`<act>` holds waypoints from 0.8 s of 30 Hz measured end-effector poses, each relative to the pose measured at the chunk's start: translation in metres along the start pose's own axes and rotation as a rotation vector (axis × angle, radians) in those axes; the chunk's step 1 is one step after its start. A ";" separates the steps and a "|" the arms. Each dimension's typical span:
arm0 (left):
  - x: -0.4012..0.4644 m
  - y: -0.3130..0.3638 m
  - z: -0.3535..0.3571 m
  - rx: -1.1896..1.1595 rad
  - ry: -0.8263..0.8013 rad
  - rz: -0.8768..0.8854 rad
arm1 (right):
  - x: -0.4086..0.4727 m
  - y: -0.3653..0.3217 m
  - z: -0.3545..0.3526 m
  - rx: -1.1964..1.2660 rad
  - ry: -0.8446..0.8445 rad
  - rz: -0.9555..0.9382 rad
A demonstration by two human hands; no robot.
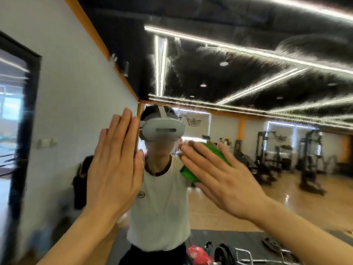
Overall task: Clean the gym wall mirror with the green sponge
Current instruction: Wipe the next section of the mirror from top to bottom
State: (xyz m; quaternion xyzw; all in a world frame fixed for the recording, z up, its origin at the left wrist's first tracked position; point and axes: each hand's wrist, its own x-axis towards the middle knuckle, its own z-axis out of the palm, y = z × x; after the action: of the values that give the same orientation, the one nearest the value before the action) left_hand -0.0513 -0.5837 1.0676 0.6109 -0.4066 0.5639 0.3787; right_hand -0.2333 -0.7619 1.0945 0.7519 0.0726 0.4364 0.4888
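So the big frameless gym wall mirror [267, 150] fills most of the view, and the squashy bright green sponge [207, 157] is pinned flat against the glass, roughly at face height and a bit right of the middle. The right hand [219, 180] has no real grip on it; the fingers are straight and spread, just pressing the sponge onto the mirror with the palm side. The left hand [116, 165] is also flat with fingers together, resting against the glass to the left, holding nothing. Looks to me like a wiping pass is underway. To do it well I'd keep even pressure through the whole palm so the sponge doesn't slip out from under those straight fingers, and work in overlapping strokes rather than random swirls. Honestly I'd lift that left hand off too, since a bare palm probably leaves prints on glass you're trying to clean.
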 end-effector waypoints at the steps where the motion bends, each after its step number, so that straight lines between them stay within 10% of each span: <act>1: 0.000 0.000 0.000 -0.001 -0.004 -0.001 | 0.012 0.016 -0.002 0.005 0.011 0.020; 7: 0.000 0.000 0.001 -0.001 0.011 0.005 | 0.126 0.099 -0.011 0.081 0.245 0.766; 16: -0.002 -0.002 0.000 -0.022 -0.019 0.025 | 0.051 -0.025 0.004 0.030 0.030 0.045; 24: -0.008 -0.015 -0.016 -0.030 -0.045 0.031 | 0.178 0.065 -0.007 0.025 0.247 0.695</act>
State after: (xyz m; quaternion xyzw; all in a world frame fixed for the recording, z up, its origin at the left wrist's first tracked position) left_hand -0.0434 -0.5626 1.0606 0.6113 -0.4329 0.5496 0.3698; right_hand -0.1501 -0.6950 1.2513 0.6794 -0.1235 0.6628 0.2895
